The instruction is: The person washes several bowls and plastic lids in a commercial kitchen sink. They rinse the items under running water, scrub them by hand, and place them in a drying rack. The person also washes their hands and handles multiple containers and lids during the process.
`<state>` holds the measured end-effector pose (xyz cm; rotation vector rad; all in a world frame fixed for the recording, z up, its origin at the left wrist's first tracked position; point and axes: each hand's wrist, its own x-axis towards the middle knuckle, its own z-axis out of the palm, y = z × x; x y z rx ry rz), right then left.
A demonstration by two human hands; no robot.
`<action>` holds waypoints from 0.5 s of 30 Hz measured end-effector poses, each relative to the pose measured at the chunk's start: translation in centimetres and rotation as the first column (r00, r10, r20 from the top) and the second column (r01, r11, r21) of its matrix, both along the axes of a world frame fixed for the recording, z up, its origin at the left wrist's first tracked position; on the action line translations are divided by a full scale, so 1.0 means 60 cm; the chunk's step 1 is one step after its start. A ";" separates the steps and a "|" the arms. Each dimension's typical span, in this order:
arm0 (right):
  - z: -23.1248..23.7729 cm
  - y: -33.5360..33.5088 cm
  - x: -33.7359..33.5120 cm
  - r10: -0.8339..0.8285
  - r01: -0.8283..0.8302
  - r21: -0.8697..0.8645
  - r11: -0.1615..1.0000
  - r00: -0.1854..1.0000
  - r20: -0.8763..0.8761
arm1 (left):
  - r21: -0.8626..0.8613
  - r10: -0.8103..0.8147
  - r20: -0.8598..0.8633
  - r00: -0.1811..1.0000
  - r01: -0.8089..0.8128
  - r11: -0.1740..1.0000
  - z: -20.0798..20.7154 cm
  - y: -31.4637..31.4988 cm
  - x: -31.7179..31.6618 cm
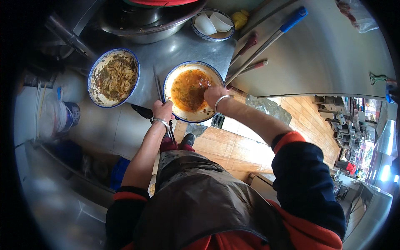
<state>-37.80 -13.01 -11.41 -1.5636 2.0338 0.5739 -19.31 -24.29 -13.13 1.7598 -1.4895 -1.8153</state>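
A blue-rimmed white bowl (168, 74) with orange-red, oily broth and chopped green bits is at the table's near right edge. My right hand (215, 96) is closed on its right rim, with the fingertips partly hidden. At the bowl's left rim, my left hand (162, 110) is closed around long dark chopsticks (157, 81) whose ends stick out above and below the fist. This hand seems to touch the rim too, though the contact is hard to see. To the left sits another blue-rimmed bowl (135, 79), holding noodle-like strips mixed with dark greens.
Behind are a large metal basin (156, 36) and a patterned bowl (216, 38) with white cups inside. Long handles, one with a blue grip (294, 19), lean at the metal table's (146, 50) right edge. A bucket (73, 114) stands at left; tiled floor (216, 141) lies below.
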 end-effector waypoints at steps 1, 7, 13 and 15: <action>-0.003 0.006 0.015 -0.077 0.076 0.013 0.997 0.994 0.076 | 0.001 -0.002 0.003 1.000 0.002 1.000 -0.001 0.004 -0.003; -0.012 0.010 0.086 -0.226 0.342 -0.263 0.902 0.894 0.386 | 0.051 -0.034 -0.003 0.999 0.034 0.998 0.002 0.000 -0.004; -0.019 -0.053 0.004 -0.196 0.327 -0.576 0.749 0.940 0.279 | 0.091 -0.076 -0.032 0.997 0.078 0.993 0.015 -0.007 0.001; -0.029 -0.091 -0.048 0.056 0.092 -0.648 0.756 0.977 0.204 | 0.079 -0.077 -0.037 0.996 0.079 0.994 0.018 -0.008 -0.001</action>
